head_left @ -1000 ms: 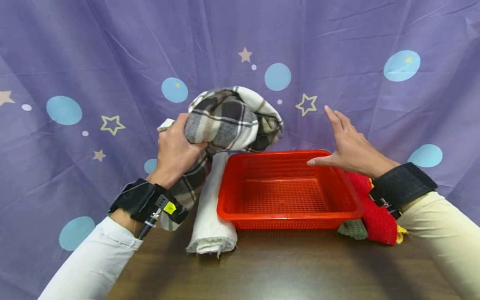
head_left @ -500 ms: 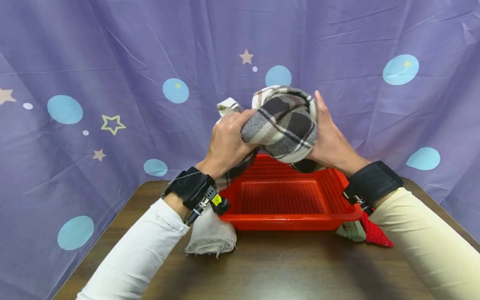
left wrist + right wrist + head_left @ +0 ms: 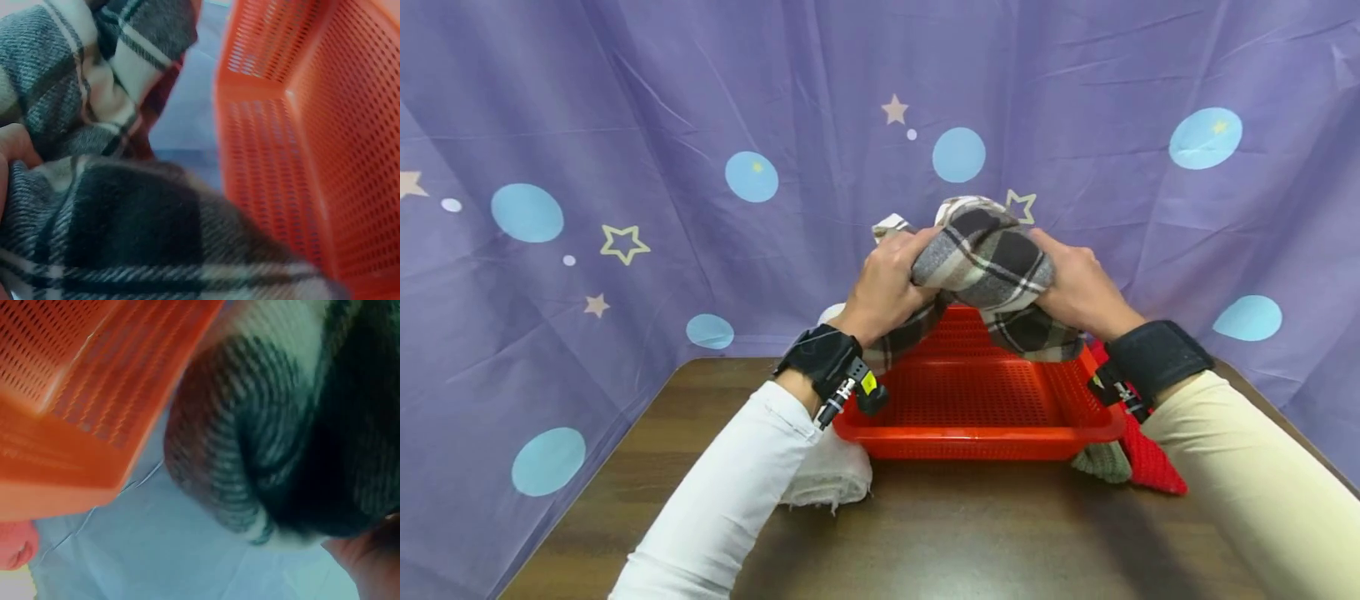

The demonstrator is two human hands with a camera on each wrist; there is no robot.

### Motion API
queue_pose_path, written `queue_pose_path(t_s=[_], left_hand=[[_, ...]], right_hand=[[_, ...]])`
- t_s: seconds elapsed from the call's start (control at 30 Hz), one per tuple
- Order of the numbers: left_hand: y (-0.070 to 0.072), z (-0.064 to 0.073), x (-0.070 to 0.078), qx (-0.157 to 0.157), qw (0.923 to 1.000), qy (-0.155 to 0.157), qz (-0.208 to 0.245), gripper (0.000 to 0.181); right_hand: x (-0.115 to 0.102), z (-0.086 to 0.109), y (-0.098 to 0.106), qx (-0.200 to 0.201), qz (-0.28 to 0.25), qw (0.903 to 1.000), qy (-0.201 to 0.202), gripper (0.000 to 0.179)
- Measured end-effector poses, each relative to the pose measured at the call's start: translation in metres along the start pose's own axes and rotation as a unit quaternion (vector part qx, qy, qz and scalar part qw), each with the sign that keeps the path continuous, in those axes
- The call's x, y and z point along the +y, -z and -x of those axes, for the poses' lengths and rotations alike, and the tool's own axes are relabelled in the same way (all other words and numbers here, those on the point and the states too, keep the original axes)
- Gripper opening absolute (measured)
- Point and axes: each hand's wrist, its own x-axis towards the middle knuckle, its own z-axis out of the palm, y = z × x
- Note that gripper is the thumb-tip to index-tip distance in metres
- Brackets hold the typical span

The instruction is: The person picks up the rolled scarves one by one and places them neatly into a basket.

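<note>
R hand (image 3: 1081, 282) has joined L hand (image 3: 886, 283); both grip plaid cloth (image 3: 988, 262), frame ctr., above basket (image 3: 977, 434). Cloth now 2-hand supported.

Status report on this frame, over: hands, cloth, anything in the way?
Left hand, right hand: both gripping plaid cloth. Cloth bunched, held aloft, not set down in red basket. No obstacle seen; cloth hides part of basket's far side.

Evenly lit head view, pale glare on tabletop (image 3: 977, 542), soft shadows, wrist views hazy, blurred
</note>
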Motion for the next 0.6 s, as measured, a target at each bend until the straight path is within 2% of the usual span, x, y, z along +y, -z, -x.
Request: queue_pose_path(t_s=[0.1,0.27,0.47,0.6], left_hand=[[-0.014,0.007,-0.007,-0.048,0.9987,0.011,-0.013,0.062],[-0.037,0.019,-0.015,-0.12,0.9922,0.017,-0.031,0.063],[-0.051,0.028,-0.02,-0.168,0.984,0.021,-0.055,0.068],[-0.053,0.031,-0.02,-0.197,0.9785,0.046,-0.038,0.067]], right_hand=[[0.01,0.0,-0.008,-0.031,0.028,0.999,-0.014,0.027],[0.025,0.006,-0.025,-0.09,0.053,0.9938,-0.038,0.03],[0.036,0.01,-0.043,-0.147,0.057,0.9856,-0.062,0.04],[0.037,0.01,-0.052,-0.176,0.058,0.9802,-0.07,0.044]])
